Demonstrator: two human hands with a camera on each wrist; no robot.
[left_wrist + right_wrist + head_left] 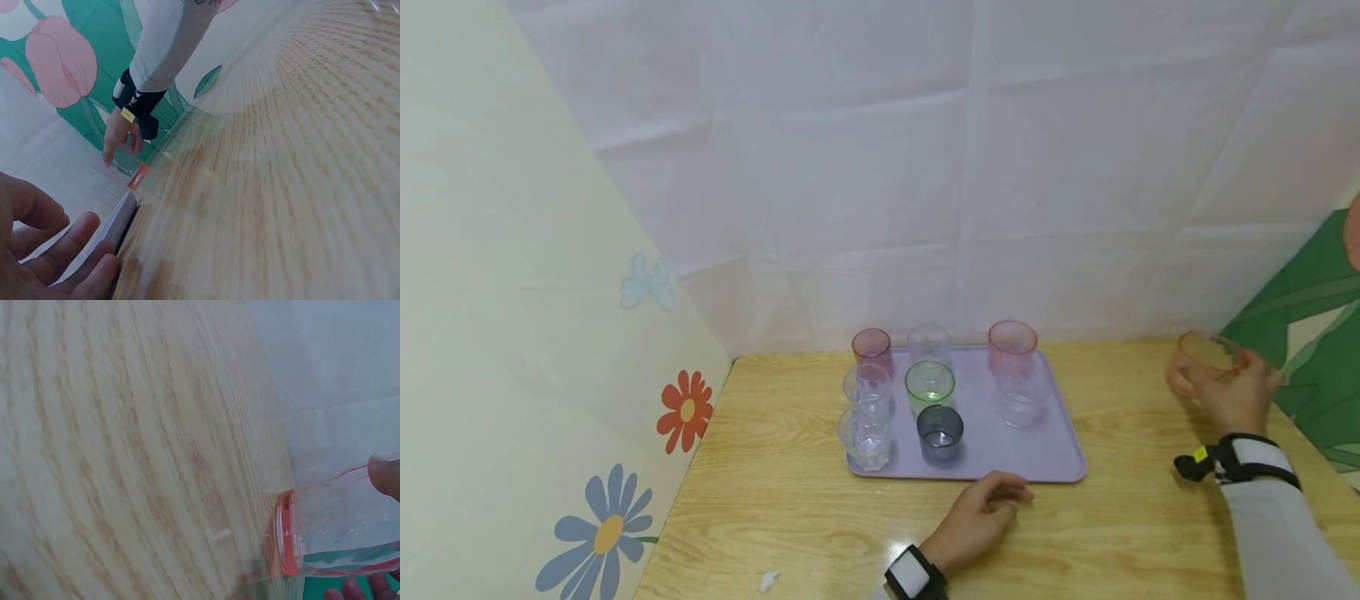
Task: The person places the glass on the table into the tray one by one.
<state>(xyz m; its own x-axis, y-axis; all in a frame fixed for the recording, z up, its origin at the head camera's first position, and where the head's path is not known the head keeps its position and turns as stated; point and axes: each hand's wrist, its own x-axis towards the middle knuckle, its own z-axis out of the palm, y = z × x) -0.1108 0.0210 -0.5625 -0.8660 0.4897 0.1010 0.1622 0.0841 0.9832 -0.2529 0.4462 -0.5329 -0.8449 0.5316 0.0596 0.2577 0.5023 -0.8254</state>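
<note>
At the table's far right, my right hand (1236,396) grips an orange-tinted glass (1198,358) by its upper side. The right wrist view shows the thumb on one side of this glass (344,519), fingers on the other, and its thick reddish base right at the wood. My left hand (973,517) is by the front edge of a lilac tray (981,462), fingers loosely bent and holding nothing. On the tray, a dark grey glass (940,437), a green-rimmed glass (929,387) and a clear faceted glass (868,442) stand upright among others.
Farther back on the tray are a dark red glass (872,350), a pink glass (1012,346) and several clear ones. A white sheet (865,167) hangs behind the wooden table (760,467). A white scrap (768,581) lies at the front left. Painted walls flank both sides.
</note>
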